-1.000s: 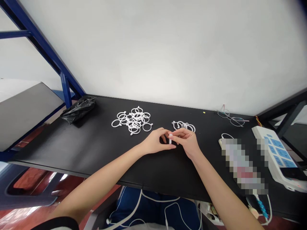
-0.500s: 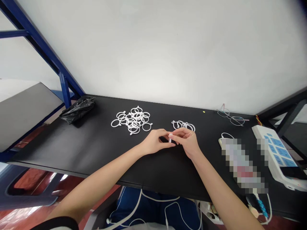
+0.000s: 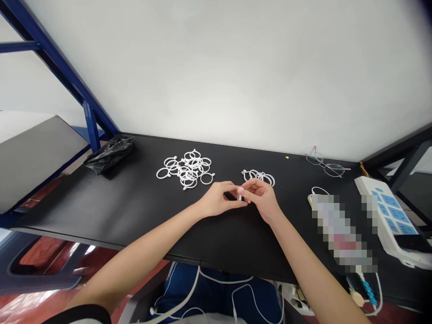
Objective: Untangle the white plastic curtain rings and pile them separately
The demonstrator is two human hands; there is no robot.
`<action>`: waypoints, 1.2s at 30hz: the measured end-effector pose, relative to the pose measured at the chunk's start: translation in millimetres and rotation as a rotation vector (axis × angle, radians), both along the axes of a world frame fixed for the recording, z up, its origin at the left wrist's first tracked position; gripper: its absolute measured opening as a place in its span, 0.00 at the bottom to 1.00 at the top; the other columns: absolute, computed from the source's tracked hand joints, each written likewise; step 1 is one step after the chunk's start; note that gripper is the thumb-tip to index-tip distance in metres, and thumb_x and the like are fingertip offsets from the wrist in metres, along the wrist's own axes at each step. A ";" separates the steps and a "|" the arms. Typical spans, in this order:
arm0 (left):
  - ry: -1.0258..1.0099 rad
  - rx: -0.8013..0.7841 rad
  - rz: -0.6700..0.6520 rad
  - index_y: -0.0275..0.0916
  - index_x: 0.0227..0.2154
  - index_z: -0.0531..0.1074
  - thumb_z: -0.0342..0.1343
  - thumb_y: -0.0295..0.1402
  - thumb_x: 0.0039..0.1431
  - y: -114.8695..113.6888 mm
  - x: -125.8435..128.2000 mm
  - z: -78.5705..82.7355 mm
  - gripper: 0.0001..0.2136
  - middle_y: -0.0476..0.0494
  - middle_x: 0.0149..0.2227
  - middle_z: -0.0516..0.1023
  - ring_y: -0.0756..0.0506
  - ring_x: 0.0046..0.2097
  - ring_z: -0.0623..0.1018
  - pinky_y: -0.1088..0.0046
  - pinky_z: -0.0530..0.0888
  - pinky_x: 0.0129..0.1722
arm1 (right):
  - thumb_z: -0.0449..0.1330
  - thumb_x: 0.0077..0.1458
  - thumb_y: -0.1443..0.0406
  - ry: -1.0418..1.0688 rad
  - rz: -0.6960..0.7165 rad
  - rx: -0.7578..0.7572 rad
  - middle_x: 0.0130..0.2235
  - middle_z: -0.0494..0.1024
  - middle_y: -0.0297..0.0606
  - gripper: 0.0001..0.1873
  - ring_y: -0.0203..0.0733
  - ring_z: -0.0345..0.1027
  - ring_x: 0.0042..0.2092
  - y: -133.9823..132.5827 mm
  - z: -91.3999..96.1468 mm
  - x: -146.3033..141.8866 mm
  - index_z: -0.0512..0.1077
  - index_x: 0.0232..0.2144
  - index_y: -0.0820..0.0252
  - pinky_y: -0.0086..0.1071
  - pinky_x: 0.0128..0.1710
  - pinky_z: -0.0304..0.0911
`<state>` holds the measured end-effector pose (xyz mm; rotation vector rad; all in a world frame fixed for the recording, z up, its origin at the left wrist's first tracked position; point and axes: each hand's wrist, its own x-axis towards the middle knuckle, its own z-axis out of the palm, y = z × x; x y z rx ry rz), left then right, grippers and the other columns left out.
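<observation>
Between my two hands is a white curtain ring (image 3: 240, 197), seen nearly edge-on and partly covered by fingers. My left hand (image 3: 219, 199) is closed on it from the left, thumb below and fingers above. From the right, my right hand (image 3: 261, 198) pinches its top between thumb and fingers. Just behind my right hand lies a small group of white curtain rings (image 3: 266, 177), partly hidden by the fingers. A larger heap of similar rings (image 3: 191, 168), each with a small knob, lies to the left.
The black table (image 3: 135, 202) meets a pale wall. A black plastic bag (image 3: 110, 155) sits at the far left. On the right are eyeglasses (image 3: 334, 170), a blurred-out phone-like object (image 3: 340, 234) with a cable, and a white power strip (image 3: 388, 216). White cables (image 3: 189, 294) hang over my lap.
Almost nothing differs. My right fingers have shifted very slightly on the curtain ring, while both hands stay in the same place.
</observation>
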<state>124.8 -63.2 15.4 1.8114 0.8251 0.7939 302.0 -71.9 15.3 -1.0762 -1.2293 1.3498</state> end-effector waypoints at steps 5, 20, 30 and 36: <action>0.022 -0.005 -0.007 0.39 0.40 0.79 0.62 0.40 0.53 -1.1 -0.2 1.9 0.14 0.42 0.38 0.76 0.48 0.36 0.76 0.77 0.73 0.31 | 0.72 0.41 0.60 -0.005 0.020 -0.017 0.25 0.75 0.31 0.13 0.29 0.59 0.20 -0.3 0.7 1.3 0.73 0.25 0.58 0.26 0.18 0.58; 0.040 0.012 0.018 0.38 0.41 0.78 0.64 0.39 0.51 0.8 2.0 -0.7 0.15 0.44 0.37 0.74 0.49 0.36 0.75 0.77 0.73 0.32 | 0.73 0.39 0.61 0.024 -0.007 -0.055 0.24 0.75 0.30 0.13 0.27 0.56 0.17 0.5 1.5 2.1 0.73 0.23 0.58 0.26 0.16 0.53; -0.134 -0.268 0.129 0.37 0.47 0.72 0.66 0.35 0.48 7.0 3.7 -8.1 0.21 0.39 0.45 0.75 0.47 0.38 0.77 0.76 0.75 0.30 | 0.68 0.47 0.55 0.100 -0.061 -0.067 0.36 0.81 0.36 0.13 0.28 0.62 0.20 2.4 -0.3 1.1 0.74 0.29 0.57 0.28 0.21 0.61; -0.416 -0.531 0.431 0.38 0.46 0.71 0.61 0.32 0.53 16.5 -1.6 0.7 0.16 0.39 0.47 0.75 0.48 0.37 0.77 0.79 0.75 0.26 | 0.66 0.49 0.52 0.079 -0.076 -0.100 0.36 0.81 0.38 0.15 0.30 0.63 0.21 0.7 4.9 0.9 0.74 0.28 0.58 0.29 0.21 0.60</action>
